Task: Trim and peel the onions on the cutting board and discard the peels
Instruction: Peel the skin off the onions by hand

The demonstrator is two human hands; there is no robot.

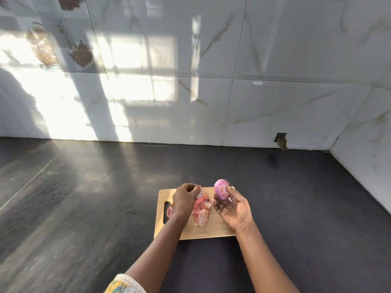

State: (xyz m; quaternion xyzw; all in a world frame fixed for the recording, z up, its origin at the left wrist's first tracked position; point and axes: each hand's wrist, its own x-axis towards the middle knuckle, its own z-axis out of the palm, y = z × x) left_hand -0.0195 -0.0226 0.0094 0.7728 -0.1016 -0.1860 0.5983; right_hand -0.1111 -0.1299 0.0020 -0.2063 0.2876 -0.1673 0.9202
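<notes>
Evidently mid-peel, the onion (pixel 221 189) was held over the far right corner of the cutting board (pixel 213 231), cradled in the right hand's (pixel 232 210) curled fingers. The left hand (pixel 183 199) pinched a strip of peel (pixel 200 193) above the peel pile (pixel 202 211), likely to drop it there.

A purple onion (pixel 221 189), glossy and mostly bare with thin shreds of skin clinging to it, is held in the fingertips of the right hand (pixel 232 210) over the far right corner of the wooden cutting board (pixel 213 229). Papery pink and reddish peels (pixel 202 210) lie heaped mid-board, and the left hand (pixel 184 200) pinches a pale peel strip (pixel 200 192) above the heap's far end. A reddish onion piece (pixel 170 210) lies beside the board's handle slot, mostly hidden by that hand.
</notes>
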